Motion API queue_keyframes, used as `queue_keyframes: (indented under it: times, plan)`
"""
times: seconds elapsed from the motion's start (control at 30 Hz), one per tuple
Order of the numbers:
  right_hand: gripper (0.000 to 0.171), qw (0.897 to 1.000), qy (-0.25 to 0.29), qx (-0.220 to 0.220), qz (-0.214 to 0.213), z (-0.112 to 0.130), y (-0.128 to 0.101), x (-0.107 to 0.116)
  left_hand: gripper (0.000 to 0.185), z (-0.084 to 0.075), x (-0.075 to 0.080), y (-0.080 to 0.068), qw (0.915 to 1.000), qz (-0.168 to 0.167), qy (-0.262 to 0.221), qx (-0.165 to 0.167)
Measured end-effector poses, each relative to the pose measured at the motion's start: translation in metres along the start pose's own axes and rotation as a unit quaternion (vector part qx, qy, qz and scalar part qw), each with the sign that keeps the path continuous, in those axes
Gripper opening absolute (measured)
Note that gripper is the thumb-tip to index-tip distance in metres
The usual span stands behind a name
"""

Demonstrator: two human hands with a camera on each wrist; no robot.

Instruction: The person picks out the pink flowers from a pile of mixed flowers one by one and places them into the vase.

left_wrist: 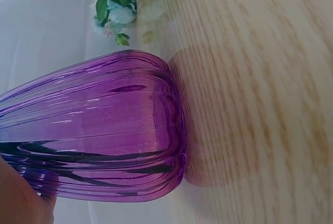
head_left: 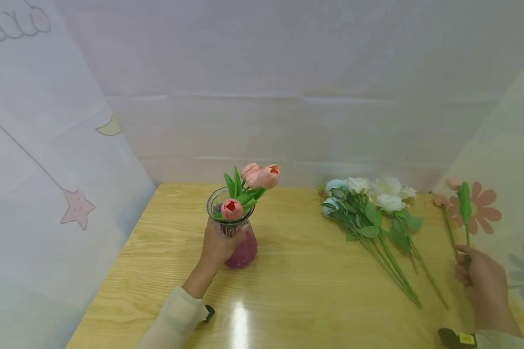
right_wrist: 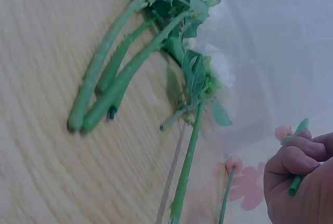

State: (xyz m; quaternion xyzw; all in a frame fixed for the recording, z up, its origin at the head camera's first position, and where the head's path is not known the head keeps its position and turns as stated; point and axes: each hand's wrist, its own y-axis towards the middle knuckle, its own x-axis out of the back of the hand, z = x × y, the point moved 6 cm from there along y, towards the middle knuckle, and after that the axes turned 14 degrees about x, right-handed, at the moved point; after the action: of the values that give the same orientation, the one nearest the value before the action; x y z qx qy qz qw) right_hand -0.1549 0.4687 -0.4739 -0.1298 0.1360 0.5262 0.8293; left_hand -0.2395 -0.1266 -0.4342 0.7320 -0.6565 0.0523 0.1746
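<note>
Purple glass vase point(head_left: 244, 252), gripped by a person's left hand point(head_left: 218, 245), stood upright on a wood-grain tabletop point(head_left: 305, 286), fingers and thumb curled around its neck just below the rim. Three pink tulips point(head_left: 268, 178) leaned from the vase's mouth, two blooms above its rim toward the far right and one lower at its near side, with green leaves point(head_left: 230, 185) among them. Well to the right of the vase, the right hand point(head_left: 484, 274) pinched the green stem of a single tulip point(head_left: 465, 203), its bloom and leaf pointing away from the person. A loose tulip point(head_left: 441, 201) showed slightly closer to the vase. Nearer still on the vase's right lay blue and white flowers point(head_left: 367, 208) with leafy stems, their cut ends toward the person. Pale sheeting point(head_left: 288, 135) rose behind the vase, printed to its left with a pink star point(head_left: 77, 208) and a yellow crescent point(head_left: 109, 127), and far to its right with a coral flower point(head_left: 484, 208).
</note>
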Motion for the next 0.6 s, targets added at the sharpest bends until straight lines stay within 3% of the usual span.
queue_keyframes:
  times: [0.1,0.27,0.43,0.6]
  plan:
    - [0.038,0.996,0.089,0.009,0.021,-0.001,0.001,-0.01,0.076,0.0,0.001,0.0,1.0,-0.006,0.008,0.001]
    - [0.034,0.979,0.202,0.011,0.03,0.002,-0.004,-0.026,0.076,-0.001,0.001,0.0,0.9999,-0.012,0.01,0.005]
    - [0.03,0.969,0.244,0.015,0.039,0.004,-0.013,-0.042,0.078,0.002,0.0,-0.001,0.9994,-0.01,0.015,0.029]
    - [0.031,0.963,0.259,0.047,0.062,0.007,-0.017,-0.06,0.079,0.001,0.001,0.001,0.9992,-0.005,0.014,0.037]
